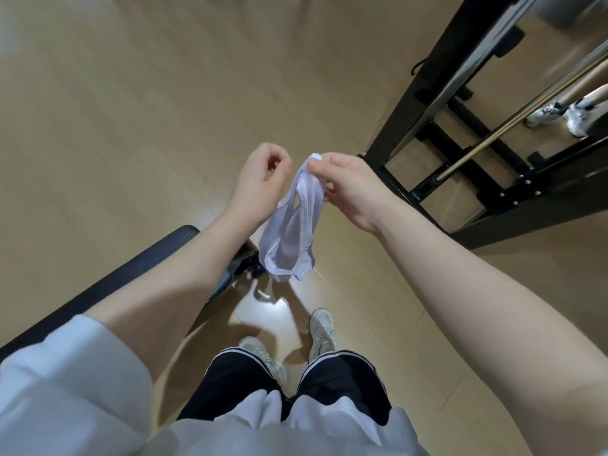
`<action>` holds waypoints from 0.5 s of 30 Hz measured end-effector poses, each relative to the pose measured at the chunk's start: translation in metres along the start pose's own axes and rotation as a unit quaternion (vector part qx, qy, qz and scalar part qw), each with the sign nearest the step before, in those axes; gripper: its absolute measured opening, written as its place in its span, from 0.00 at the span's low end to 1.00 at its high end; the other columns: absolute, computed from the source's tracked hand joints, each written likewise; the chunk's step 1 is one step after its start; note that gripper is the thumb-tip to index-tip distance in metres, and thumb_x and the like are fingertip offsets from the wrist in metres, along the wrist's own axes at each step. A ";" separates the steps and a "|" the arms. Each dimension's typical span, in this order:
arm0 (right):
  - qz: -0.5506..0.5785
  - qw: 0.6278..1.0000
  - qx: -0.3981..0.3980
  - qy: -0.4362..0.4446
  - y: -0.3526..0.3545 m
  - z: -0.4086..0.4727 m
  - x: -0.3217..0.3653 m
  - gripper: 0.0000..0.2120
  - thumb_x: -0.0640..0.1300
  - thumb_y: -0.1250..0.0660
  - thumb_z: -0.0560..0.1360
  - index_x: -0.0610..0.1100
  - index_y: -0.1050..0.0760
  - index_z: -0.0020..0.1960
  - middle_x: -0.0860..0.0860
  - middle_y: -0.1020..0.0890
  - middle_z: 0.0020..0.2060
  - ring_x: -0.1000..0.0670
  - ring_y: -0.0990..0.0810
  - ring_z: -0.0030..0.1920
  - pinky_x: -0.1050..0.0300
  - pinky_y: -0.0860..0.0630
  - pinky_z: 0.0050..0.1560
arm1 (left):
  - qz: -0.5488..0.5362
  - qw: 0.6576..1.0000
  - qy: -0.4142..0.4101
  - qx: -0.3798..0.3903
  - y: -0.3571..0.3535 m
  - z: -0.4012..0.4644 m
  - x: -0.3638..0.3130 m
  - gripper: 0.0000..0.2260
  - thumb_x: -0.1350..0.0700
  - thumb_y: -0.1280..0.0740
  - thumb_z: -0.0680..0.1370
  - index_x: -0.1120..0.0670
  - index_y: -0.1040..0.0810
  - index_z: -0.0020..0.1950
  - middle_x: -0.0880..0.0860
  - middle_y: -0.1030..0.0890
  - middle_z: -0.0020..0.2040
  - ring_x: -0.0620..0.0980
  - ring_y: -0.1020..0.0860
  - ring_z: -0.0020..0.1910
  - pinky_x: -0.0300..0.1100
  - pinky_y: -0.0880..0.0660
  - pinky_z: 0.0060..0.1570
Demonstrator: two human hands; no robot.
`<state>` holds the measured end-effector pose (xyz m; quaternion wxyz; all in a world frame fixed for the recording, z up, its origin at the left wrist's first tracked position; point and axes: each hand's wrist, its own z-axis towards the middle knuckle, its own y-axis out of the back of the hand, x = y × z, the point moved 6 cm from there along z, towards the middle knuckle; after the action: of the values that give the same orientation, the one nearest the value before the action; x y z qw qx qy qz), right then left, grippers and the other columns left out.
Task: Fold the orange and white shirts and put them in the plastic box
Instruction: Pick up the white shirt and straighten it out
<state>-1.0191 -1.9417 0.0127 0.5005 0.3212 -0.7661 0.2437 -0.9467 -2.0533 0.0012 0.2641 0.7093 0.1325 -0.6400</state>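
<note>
A small white shirt [291, 235] hangs limp in the air above the wooden floor, in front of me at mid-frame. My right hand [348, 185] pinches its top edge between thumb and fingers. My left hand [260, 182] is just left of the cloth with its fingers curled; whether it touches the shirt I cannot tell. No orange shirt and no plastic box are in view.
A black chair [138, 261] stands at my left, its base under the hanging shirt. A black metal frame with a mirror [460, 133] rises at the right. My own feet in white shoes [320, 330] stand on the wooden floor [131, 110].
</note>
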 end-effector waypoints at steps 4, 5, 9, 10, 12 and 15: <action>0.098 0.994 -0.051 -0.014 0.001 0.000 0.002 0.11 0.42 0.39 0.78 0.44 0.29 0.36 0.51 0.24 0.31 0.53 0.27 0.34 0.60 0.33 0.41 | -0.021 0.995 0.059 0.073 -0.024 -0.026 0.028 0.09 0.52 0.42 0.79 0.54 0.27 0.45 0.50 0.26 0.40 0.42 0.30 0.38 0.36 0.31 0.41; 0.117 0.991 -0.061 -0.013 0.002 0.000 0.001 0.11 0.42 0.39 0.78 0.45 0.30 0.36 0.50 0.24 0.33 0.52 0.27 0.37 0.59 0.33 0.43 | 0.002 0.994 0.063 0.085 -0.027 -0.030 0.035 0.10 0.50 0.40 0.78 0.56 0.26 0.45 0.50 0.27 0.39 0.43 0.30 0.36 0.36 0.32 0.38; 0.217 0.967 -0.131 0.018 0.015 0.000 0.000 0.11 0.40 0.39 0.78 0.44 0.29 0.36 0.51 0.24 0.32 0.50 0.25 0.39 0.58 0.30 0.49 | 0.126 0.983 0.084 0.104 -0.023 -0.033 0.070 0.13 0.54 0.36 0.77 0.62 0.30 0.38 0.52 0.33 0.32 0.48 0.36 0.31 0.41 0.40 0.32; 0.242 0.958 -0.152 0.029 0.022 0.001 0.000 0.11 0.39 0.39 0.78 0.43 0.29 0.36 0.49 0.24 0.32 0.48 0.25 0.40 0.56 0.29 0.50 | 0.167 0.975 0.091 0.116 -0.019 -0.034 0.081 0.14 0.54 0.36 0.77 0.61 0.32 0.36 0.53 0.35 0.31 0.49 0.37 0.31 0.43 0.41 0.32; 0.261 0.943 -0.204 0.035 0.039 0.001 -0.003 0.08 0.38 0.38 0.77 0.41 0.29 0.39 0.46 0.24 0.36 0.45 0.25 0.44 0.52 0.29 0.51 | 0.238 0.957 0.101 0.132 -0.004 -0.035 0.103 0.14 0.53 0.36 0.77 0.57 0.32 0.34 0.53 0.32 0.30 0.52 0.34 0.32 0.44 0.41 0.31; 0.231 0.928 -0.292 0.020 0.065 -0.003 -0.016 0.03 0.38 0.35 0.75 0.42 0.29 0.43 0.44 0.24 0.42 0.44 0.26 0.48 0.52 0.27 0.49 | 0.303 0.938 0.113 0.126 0.022 -0.034 0.124 0.10 0.54 0.37 0.77 0.54 0.26 0.37 0.55 0.24 0.34 0.55 0.27 0.36 0.42 0.36 0.34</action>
<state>-1.0601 -1.8915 -0.0045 0.5169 -0.0302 -0.8464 0.1249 -0.8885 -2.0719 -0.1137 0.3372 0.8111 -0.1411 -0.4566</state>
